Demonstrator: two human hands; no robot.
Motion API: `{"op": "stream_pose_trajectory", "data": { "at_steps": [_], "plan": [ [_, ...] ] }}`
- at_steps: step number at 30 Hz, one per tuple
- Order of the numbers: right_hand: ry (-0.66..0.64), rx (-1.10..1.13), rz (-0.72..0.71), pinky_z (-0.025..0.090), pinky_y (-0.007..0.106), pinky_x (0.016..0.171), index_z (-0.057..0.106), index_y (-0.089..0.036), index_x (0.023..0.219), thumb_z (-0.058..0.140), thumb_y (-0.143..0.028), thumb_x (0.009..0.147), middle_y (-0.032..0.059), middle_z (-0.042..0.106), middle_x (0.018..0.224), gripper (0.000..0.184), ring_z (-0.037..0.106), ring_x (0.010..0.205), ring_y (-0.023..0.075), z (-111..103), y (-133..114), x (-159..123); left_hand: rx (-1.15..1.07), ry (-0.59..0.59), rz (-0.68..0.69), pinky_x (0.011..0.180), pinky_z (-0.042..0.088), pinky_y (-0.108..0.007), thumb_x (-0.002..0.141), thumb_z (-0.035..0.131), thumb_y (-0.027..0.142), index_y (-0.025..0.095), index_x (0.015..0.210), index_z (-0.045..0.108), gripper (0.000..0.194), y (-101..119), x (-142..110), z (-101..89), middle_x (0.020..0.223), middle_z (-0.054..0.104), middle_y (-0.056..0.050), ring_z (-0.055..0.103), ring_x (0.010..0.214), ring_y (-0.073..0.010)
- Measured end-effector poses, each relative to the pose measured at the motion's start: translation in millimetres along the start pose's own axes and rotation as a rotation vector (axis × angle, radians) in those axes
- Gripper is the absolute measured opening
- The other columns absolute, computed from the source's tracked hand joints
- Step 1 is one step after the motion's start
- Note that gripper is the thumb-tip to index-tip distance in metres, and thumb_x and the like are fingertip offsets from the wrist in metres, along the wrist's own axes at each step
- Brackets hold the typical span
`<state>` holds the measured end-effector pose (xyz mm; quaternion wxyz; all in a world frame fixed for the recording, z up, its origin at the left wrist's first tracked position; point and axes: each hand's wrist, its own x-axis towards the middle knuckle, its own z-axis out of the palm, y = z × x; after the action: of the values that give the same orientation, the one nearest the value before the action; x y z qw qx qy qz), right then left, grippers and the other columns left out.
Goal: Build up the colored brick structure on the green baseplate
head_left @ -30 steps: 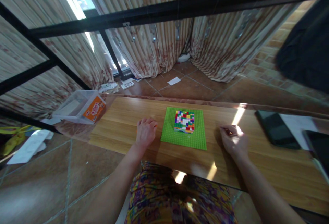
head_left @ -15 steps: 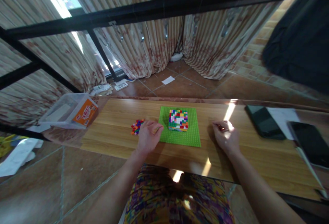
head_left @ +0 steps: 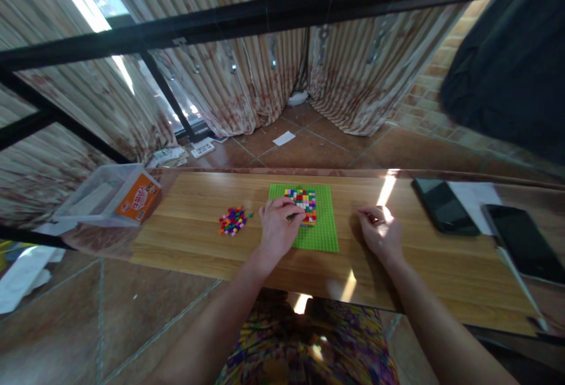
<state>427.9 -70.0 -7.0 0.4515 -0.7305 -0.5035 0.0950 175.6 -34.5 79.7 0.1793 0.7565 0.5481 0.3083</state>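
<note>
A green baseplate (head_left: 324,238) lies on the wooden table (head_left: 198,238). On it stands a multicoloured block of small bricks (head_left: 302,198). My left hand (head_left: 277,227) rests on the plate's left part, fingers curled, its fingertips against the block's near left side. What the fingers pinch, if anything, is hidden. A small heap of loose coloured bricks (head_left: 232,221) lies on the table left of that hand. My right hand (head_left: 380,233) rests on the table right of the plate, fingers curled around a small dark thing I cannot make out.
A clear plastic box with an orange label (head_left: 112,196) sits at the table's left end. Two dark tablets or phones (head_left: 444,205) (head_left: 523,244) and a white sheet lie at the right. A black frame bar (head_left: 282,14) crosses overhead; curtains hang behind.
My left hand has moved right from the loose brick heap onto the green plate and now touches the brick block. The heap is uncovered. My right hand stays put.
</note>
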Motion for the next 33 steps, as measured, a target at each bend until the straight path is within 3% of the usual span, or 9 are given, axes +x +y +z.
{"op": "stream_pose_trajectory", "data": {
  "at_steps": [10,19,33],
  "plan": [
    [0.009,-0.002,-0.019,0.047,0.033,0.068,0.072,-0.022,0.081,0.057,-0.04,0.082,0.0053,0.069,0.084,0.024,0.061,0.07,0.0189,-0.5,-1.4,-0.5,-0.07,0.064,-0.093,0.097,0.043,-0.041,0.078,0.076,0.021,0.028,0.078,0.076,0.006,-3.0,1.3,11.7,0.11,0.066,-0.001,0.057,0.107,-0.0212],
    [0.005,-0.013,-0.01,0.047,0.032,0.067,0.072,-0.022,0.08,0.058,-0.038,0.081,0.0046,0.069,0.084,0.021,0.06,0.071,0.0189,-1.8,-3.8,-0.7,-0.08,0.076,-0.088,0.098,0.041,-0.043,0.077,0.076,0.018,0.026,0.075,0.075,0.008,-1.6,-0.4,13.8,0.112,0.067,-0.002,0.056,0.111,-0.0226],
    [0.005,-0.017,0.004,0.047,0.032,0.065,0.073,-0.022,0.079,0.058,-0.037,0.079,0.0046,0.069,0.082,0.021,0.06,0.068,0.0185,-1.9,-5.4,-0.1,0.115,0.086,-0.059,0.097,0.036,-0.045,0.08,0.07,0.018,0.025,0.068,0.071,0.014,6.8,1.8,20.5,0.108,0.071,0.001,0.055,0.107,-0.0227]
  ]
}}
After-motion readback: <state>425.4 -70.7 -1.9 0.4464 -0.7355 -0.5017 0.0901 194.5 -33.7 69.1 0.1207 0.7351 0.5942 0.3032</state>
